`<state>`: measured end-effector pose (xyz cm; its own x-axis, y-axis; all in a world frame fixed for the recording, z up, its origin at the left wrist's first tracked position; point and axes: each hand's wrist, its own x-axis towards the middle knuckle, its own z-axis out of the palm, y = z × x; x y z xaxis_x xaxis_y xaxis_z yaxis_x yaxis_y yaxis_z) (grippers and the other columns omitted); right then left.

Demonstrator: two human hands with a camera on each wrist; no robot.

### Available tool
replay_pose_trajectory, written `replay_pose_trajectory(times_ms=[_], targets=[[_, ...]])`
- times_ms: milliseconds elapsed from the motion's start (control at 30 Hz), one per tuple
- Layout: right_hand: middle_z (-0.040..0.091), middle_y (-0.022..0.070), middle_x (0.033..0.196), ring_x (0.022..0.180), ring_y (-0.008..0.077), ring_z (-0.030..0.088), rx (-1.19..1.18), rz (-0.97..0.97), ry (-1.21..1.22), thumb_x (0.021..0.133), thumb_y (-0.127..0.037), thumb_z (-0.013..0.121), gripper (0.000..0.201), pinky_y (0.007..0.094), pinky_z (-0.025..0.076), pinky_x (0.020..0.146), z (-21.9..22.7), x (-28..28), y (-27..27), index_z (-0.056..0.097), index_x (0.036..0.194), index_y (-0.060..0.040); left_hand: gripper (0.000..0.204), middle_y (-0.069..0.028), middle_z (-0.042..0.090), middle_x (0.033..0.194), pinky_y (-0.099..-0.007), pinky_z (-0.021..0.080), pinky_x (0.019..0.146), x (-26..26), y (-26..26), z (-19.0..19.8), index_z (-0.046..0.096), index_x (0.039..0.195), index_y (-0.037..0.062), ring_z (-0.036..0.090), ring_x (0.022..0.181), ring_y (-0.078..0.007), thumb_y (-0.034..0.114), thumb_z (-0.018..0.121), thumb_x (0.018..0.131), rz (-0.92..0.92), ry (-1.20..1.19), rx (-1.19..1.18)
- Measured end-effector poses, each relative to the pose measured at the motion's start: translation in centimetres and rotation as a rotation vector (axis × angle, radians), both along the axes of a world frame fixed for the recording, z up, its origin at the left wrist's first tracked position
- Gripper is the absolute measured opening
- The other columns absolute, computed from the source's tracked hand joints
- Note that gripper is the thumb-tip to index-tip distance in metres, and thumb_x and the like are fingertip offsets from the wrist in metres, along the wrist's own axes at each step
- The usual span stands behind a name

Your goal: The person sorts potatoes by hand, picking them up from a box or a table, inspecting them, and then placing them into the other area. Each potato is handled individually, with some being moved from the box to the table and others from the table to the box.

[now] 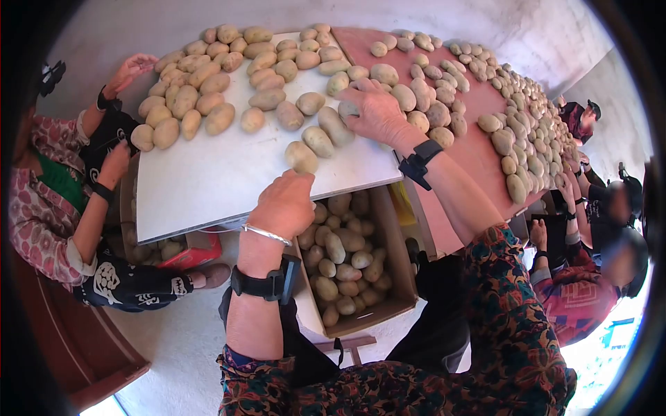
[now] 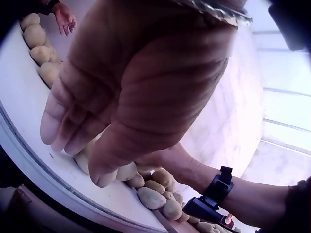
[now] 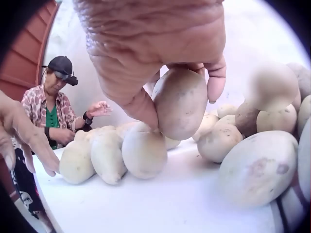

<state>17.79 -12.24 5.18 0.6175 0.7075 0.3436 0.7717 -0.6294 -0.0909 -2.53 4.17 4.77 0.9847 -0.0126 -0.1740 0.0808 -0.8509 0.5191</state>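
Note:
In the right wrist view, my right hand grips a potato between thumb and fingers, above the white board. Below it lie several potatoes in a row, among them a pale one. The head view has my right hand over the board's right side. My left hand is at the board's front edge, its fingertips by the nearest potato. Seen from the left wrist, the fingers of my left hand are extended, partly covering the potatoes; whether they touch one is unclear.
A cardboard box of potatoes stands below the board's front edge. Many potatoes lie on the reddish surface at the right. One person sits at the left; others are at the far right. A red container stands under the board.

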Motion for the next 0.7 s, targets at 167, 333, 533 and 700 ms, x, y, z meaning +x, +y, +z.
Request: replay_pose_trajectory(times_ms=[167,333,533,700], targets=[[0.061,0.0077,0.101,0.099,0.0233,0.059,0.509,-0.054,0.324,0.077,-0.019,0.068,0.035,0.0365,0.051,0.082,1.2,-2.1,-0.7,0.065,0.111,-0.0136,0.039,-0.0196,0.061,0.115,-0.0430,0.044,0.098,-0.2,0.6,0.1,0.060,0.120,0.0010,0.055,0.113,-0.0361,0.013,0.064,0.083,0.040,-0.021,0.046],[0.063,0.0043,0.090,0.080,0.0132,0.060,1.134,-0.108,0.826,0.088,-0.030,0.064,0.028,0.0273,0.045,0.062,1.6,-5.2,-3.2,0.066,0.106,-0.0089,0.030,-0.0221,0.063,0.107,-0.0466,0.048,0.092,2.0,1.0,0.1,0.064,0.106,-0.0012,0.061,0.101,-0.0394,0.020,0.065,0.084,0.229,0.061,0.208],[0.065,0.0069,0.097,0.077,0.0154,0.063,1.624,-0.143,1.388,0.099,-0.042,0.050,0.044,0.0253,0.039,0.052,1.0,-9.8,-5.8,0.054,0.123,-0.0051,0.051,-0.0220,0.058,0.111,-0.0455,0.047,0.094,3.2,-0.6,-0.5,0.055,0.115,-0.0006,0.058,0.107,-0.0392,0.027,0.075,0.077,0.390,-0.254,0.111],[0.060,0.0138,0.120,0.103,0.0317,0.063,1.675,0.155,1.676,0.098,-0.045,0.053,0.052,0.0264,0.047,0.058,1.4,-10.8,-6.4,0.050,0.130,-0.0044,0.057,-0.0227,0.055,0.116,-0.0444,0.046,0.097,4.2,-1.0,-1.1,0.052,0.122,0.0003,0.056,0.111,-0.0395,0.026,0.076,0.076,0.305,-0.179,0.157]])
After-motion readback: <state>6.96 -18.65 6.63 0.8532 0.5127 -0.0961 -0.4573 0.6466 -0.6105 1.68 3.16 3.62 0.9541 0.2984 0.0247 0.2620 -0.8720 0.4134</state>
